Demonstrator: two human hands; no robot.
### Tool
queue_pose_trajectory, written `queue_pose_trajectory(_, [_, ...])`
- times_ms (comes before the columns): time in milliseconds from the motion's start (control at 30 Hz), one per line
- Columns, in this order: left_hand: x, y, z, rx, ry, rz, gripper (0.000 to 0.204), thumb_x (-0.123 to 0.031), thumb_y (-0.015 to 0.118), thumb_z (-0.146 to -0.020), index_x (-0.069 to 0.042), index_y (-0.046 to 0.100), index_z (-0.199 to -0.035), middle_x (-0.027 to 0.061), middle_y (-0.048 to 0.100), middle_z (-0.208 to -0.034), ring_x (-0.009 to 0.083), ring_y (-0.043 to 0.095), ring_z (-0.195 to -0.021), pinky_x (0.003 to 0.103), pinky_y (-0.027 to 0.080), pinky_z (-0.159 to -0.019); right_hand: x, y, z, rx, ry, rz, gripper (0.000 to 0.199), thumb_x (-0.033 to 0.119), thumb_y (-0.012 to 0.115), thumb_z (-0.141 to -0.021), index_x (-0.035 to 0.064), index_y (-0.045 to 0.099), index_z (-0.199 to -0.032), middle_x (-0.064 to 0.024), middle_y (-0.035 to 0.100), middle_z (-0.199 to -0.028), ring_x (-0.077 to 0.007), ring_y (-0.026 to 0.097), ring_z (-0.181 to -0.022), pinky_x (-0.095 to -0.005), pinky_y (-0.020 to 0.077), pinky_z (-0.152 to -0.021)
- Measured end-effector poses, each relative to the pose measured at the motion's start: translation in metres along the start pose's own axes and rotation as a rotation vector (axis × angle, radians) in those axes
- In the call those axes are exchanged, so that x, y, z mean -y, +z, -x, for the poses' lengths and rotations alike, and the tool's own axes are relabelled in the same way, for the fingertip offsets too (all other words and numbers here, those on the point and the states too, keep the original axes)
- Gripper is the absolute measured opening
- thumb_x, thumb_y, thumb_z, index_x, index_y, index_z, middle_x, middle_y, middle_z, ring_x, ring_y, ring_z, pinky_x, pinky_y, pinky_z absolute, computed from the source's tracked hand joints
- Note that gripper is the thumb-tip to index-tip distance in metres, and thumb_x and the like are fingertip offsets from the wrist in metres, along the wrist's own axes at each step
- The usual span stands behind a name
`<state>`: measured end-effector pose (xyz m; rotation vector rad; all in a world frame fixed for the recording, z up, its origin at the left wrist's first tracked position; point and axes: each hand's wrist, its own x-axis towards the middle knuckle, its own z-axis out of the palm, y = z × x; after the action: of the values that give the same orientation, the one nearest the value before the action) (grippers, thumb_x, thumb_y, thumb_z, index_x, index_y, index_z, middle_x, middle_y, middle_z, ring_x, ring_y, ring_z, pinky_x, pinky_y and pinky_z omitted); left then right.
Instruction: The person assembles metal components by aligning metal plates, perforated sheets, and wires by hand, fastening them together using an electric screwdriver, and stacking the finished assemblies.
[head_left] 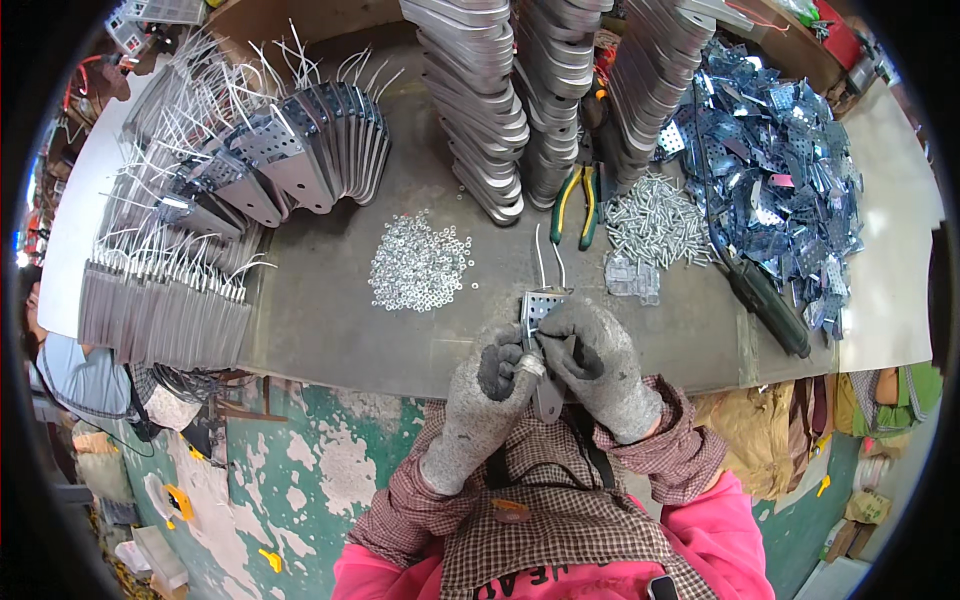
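Both my hands wear grey gloves with dark, worn fingertips. Close to the bench's front edge, my left hand [490, 388] is closed round a flat metal plate [547, 402]; pale wrapping covers one of its fingertips. A perforated metal bracket [543, 304] sits at the plate's far end, and two white wires [558, 262] stick out beyond it. My right hand [592, 362] pinches at the bracket's near part, its fingertips against something small and pale that I cannot make out. Nearby to the left lies a heap of small nuts [420, 262]; a pile of screws [660, 218] lies to the right.
Green-and-yellow pliers [575, 208] lie beyond my hands, before tall stacks of metal plates [475, 120]. A clear plastic piece [632, 279], a dark green corded tool [768, 305] and heaped blue-grey brackets [780, 170] are rightward. Wired plates [165, 310] stand in rows at left.
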<state>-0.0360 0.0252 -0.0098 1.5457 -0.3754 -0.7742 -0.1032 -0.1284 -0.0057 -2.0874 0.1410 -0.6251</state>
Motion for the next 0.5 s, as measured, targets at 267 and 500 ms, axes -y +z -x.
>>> queue_pose_trajectory(267, [-0.01, 0.01, 0.004, -0.018, 0.26, -0.314, 0.031, -0.011, 0.063, -0.093, 0.006, 0.056, -0.118, 0.0052, 0.062, -0.072, 0.0094, 0.059, -0.062, 0.024, 0.049, -0.058, 0.003, 0.002, 0.024, -0.12, 0.076, -0.021, 0.022, -0.002, 0.067, -0.082, 0.0039, 0.066, -0.103, -0.0122, 0.064, -0.09, -0.0302, 0.064, -0.086, -0.0384, 0.0507, -0.078])
queue_pose_trajectory(500, [-0.008, 0.022, 0.0, -0.03, 0.497, -0.394, 0.035, -0.006, 0.066, -0.089, 0.001, 0.055, -0.122, 0.0143, 0.065, -0.091, 0.0244, 0.065, -0.08, 0.032, 0.053, -0.07, 0.016, -0.007, 0.032, -0.194, 0.195, -0.135, 0.039, -0.002, 0.064, -0.085, 0.0022, 0.059, -0.124, -0.0182, 0.06, -0.117, -0.0311, 0.061, -0.106, -0.039, 0.0463, -0.093])
